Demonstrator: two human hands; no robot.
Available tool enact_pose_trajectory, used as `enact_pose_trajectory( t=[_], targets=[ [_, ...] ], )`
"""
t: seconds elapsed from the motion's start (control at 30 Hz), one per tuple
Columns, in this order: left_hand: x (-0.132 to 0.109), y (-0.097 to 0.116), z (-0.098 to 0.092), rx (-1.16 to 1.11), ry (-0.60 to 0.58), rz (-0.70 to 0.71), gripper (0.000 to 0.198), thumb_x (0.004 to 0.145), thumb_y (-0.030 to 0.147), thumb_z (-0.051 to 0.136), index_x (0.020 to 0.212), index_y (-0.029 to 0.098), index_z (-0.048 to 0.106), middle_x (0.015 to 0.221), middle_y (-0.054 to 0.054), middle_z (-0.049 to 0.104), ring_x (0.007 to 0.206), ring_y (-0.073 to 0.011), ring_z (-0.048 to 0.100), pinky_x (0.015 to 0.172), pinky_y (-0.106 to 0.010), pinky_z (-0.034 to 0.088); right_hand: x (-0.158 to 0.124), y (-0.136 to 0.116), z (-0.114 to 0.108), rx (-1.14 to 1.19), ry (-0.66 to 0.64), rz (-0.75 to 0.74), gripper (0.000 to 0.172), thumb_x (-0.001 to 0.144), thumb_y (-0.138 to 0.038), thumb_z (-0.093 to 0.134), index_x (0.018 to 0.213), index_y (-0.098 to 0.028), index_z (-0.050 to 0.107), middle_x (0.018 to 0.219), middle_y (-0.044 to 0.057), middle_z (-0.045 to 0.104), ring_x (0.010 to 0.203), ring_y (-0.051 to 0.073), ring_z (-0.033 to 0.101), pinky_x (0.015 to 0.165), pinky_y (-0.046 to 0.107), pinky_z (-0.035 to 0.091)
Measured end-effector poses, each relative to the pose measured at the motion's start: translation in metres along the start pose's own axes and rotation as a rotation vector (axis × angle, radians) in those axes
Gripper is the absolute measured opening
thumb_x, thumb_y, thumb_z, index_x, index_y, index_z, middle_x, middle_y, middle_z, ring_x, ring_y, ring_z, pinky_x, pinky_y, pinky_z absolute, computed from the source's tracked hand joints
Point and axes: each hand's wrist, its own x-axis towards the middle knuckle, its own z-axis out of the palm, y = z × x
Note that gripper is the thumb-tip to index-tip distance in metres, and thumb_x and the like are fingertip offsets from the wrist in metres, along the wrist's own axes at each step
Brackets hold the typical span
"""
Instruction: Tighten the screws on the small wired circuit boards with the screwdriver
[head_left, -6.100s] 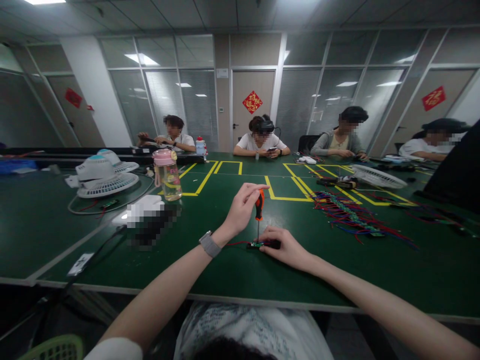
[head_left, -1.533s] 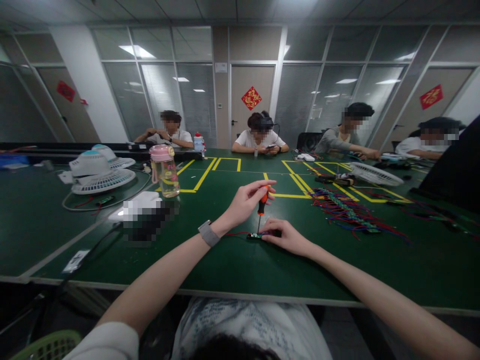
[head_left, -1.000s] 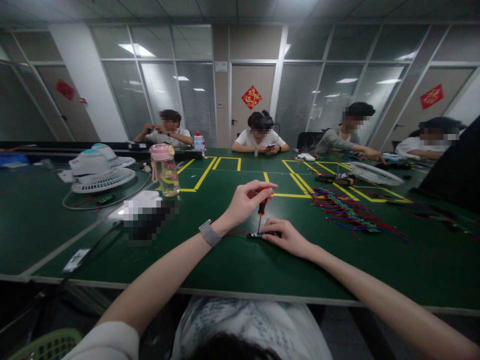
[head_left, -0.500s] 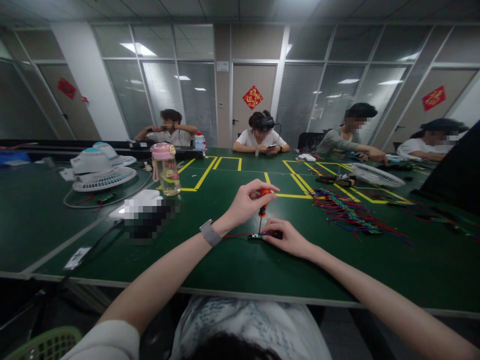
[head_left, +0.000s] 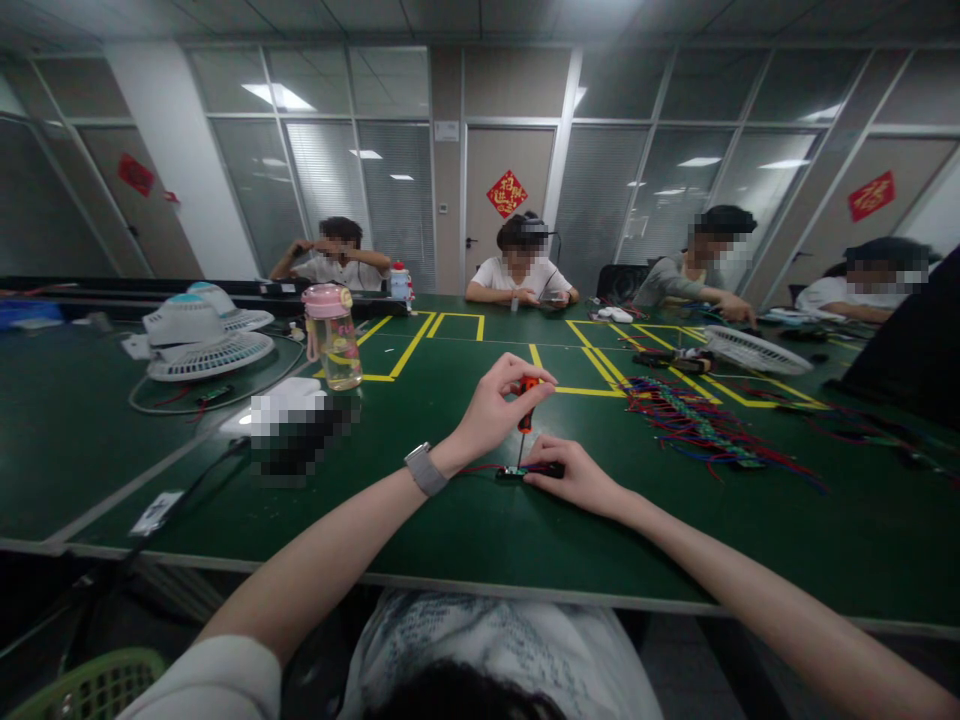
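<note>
Near the middle of the green table [head_left: 450,540], my left hand [head_left: 499,400] is closed around the orange handle of a screwdriver [head_left: 527,408]. The screwdriver stands nearly upright, its tip down at a small circuit board [head_left: 512,472] lying on the table. Fingers of my right hand [head_left: 574,472] pinch the board's right end, where wires and a small black part [head_left: 555,469] show beside them. A red wire runs from the board's left side toward my left wrist.
Wired boards [head_left: 697,422] lie in a row at the right. A pink-lidded bottle [head_left: 331,338] and white fans [head_left: 210,350] stand at the left; another fan part [head_left: 756,350] lies back right. Several people sit along the far side. Yellow tape [head_left: 411,350] marks the table.
My left hand and the screwdriver have shifted very slightly. My right hand keeps its place at the board. Across the table, a person's hands at the left have moved a little.
</note>
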Motion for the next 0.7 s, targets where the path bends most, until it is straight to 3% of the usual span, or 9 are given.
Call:
enact_pose_trajectory(
  t=[0.1, 0.2, 0.37, 0.53, 0.7],
  targets=[
    [0.0009, -0.0019, 0.0005, -0.105, -0.058, -0.035, 0.026, 0.090, 0.032, 0.049, 0.104, 0.020, 0.067, 0.105, -0.007, 0.058, 0.090, -0.0142, 0.058, 0.074, -0.025, 0.050, -0.0005, -0.0002, 0.0002, -0.005, 0.012, -0.001, 0.017, 0.081, -0.029, 0.064, 0.089, -0.017, 0.073, 0.079, 0.005, 0.061, 0.071, 0.015, 0.058, 0.066, 0.027, 0.047],
    [0.0009, -0.0041, 0.0011, -0.224, -0.096, -0.093, 0.030, 0.089, 0.032, 0.050, 0.112, 0.018, 0.063, 0.098, -0.008, 0.063, 0.082, -0.0136, 0.062, 0.072, -0.026, 0.051, -0.0009, -0.0005, 0.0002, -0.012, 0.021, -0.002, 0.017, 0.080, -0.028, 0.064, 0.089, -0.017, 0.073, 0.079, 0.005, 0.062, 0.071, 0.015, 0.058, 0.065, 0.027, 0.047],
    [-0.0002, -0.0046, -0.0007, -0.079, -0.009, -0.052, 0.022, 0.082, 0.032, 0.062, 0.095, 0.016, 0.068, 0.090, -0.005, 0.061, 0.074, -0.0104, 0.058, 0.064, -0.021, 0.047, -0.0007, -0.0015, -0.0006, -0.007, 0.013, -0.003, 0.017, 0.080, -0.028, 0.064, 0.089, -0.017, 0.073, 0.080, 0.005, 0.062, 0.072, 0.015, 0.059, 0.066, 0.028, 0.047],
    [0.0006, -0.0005, -0.0011, -0.185, -0.090, -0.064, 0.029, 0.091, 0.029, 0.046, 0.108, 0.018, 0.066, 0.104, -0.008, 0.061, 0.085, -0.0137, 0.061, 0.072, -0.025, 0.051, -0.0004, -0.0026, -0.0014, 0.008, -0.001, -0.002, 0.018, 0.080, -0.029, 0.064, 0.090, -0.017, 0.072, 0.082, 0.005, 0.063, 0.072, 0.015, 0.059, 0.065, 0.027, 0.048],
    [-0.0006, -0.0027, 0.0014, -0.156, -0.020, -0.074, 0.024, 0.083, 0.030, 0.060, 0.101, 0.017, 0.068, 0.090, -0.005, 0.062, 0.074, -0.0115, 0.061, 0.069, -0.024, 0.051, -0.0008, -0.0014, -0.0010, -0.009, -0.002, -0.002, 0.017, 0.080, -0.028, 0.064, 0.091, -0.017, 0.072, 0.081, 0.005, 0.063, 0.072, 0.015, 0.059, 0.065, 0.027, 0.047]
  ],
)
